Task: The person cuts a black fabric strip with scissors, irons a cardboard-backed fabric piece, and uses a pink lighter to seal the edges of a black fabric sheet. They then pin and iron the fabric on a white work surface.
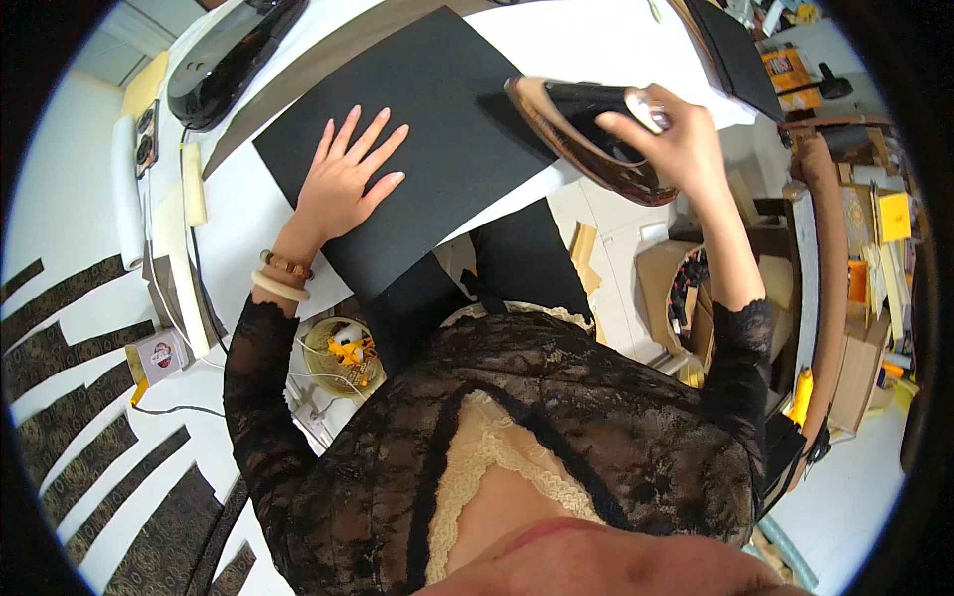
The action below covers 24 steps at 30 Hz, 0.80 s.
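Observation:
A large black sheet (427, 89), cloth or thin board, lies at a slant over a white work surface (586, 45) in front of me. My left hand (343, 189) rests flat on its left part, fingers spread, holding nothing. My right hand (676, 144) is closed around the handle of a clothes iron (571, 114), dark with a brownish, shiny body. The iron is tilted at the sheet's right edge, its pointed tip over or beside that edge. Whether its soleplate touches the sheet I cannot tell. The sheet's near corner hangs toward my lap.
A glossy black device (224, 74) stands at the far left, near a phone (147, 139) and cables. Dark patterned strips (84, 427) lie at the left. A round bin (323, 368) with yellow pieces stands below my left forearm. An open cardboard box (666, 288) sits on the right.

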Each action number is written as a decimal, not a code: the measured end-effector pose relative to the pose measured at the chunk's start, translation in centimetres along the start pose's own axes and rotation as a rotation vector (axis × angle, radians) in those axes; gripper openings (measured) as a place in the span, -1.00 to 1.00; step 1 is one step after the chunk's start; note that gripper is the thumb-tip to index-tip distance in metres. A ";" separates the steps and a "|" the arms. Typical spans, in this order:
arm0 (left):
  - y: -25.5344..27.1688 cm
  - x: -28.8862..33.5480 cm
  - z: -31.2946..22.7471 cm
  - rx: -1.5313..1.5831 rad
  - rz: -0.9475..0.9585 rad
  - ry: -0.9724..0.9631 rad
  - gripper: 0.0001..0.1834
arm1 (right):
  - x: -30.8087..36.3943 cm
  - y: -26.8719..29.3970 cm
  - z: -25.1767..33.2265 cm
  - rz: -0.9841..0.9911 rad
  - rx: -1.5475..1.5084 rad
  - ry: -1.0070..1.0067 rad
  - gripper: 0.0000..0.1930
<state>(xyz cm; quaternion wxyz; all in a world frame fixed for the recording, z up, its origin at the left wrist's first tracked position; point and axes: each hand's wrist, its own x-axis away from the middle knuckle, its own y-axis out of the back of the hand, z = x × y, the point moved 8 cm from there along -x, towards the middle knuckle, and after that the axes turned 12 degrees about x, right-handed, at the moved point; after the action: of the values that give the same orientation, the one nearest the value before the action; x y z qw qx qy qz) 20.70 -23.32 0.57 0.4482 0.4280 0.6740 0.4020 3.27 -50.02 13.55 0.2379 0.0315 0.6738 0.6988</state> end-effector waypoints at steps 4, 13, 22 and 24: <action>-0.6 1.7 -2.2 0.020 0.113 0.004 -0.40 | 5.6 1.1 -4.9 -0.038 -0.323 -0.307 -0.55; -1.3 -4.9 -4.8 0.040 0.084 -0.153 -0.45 | 13.0 -1.3 -2.4 -0.111 -0.891 -0.670 -0.67; -5.2 -6.2 -5.6 -0.111 0.197 -0.138 -0.38 | 11.1 -1.3 5.1 -0.266 -0.442 -0.414 -0.56; -4.9 -6.4 -5.8 -0.087 0.192 -0.152 -0.38 | 11.2 -1.3 3.8 -0.321 -0.408 -0.443 -0.62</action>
<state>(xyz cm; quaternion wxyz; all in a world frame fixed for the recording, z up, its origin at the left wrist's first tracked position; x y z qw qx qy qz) 15.57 -31.72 -0.67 0.4757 0.4998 0.5759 0.4385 -4.88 -42.30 9.54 0.4871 0.0277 0.4485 0.7489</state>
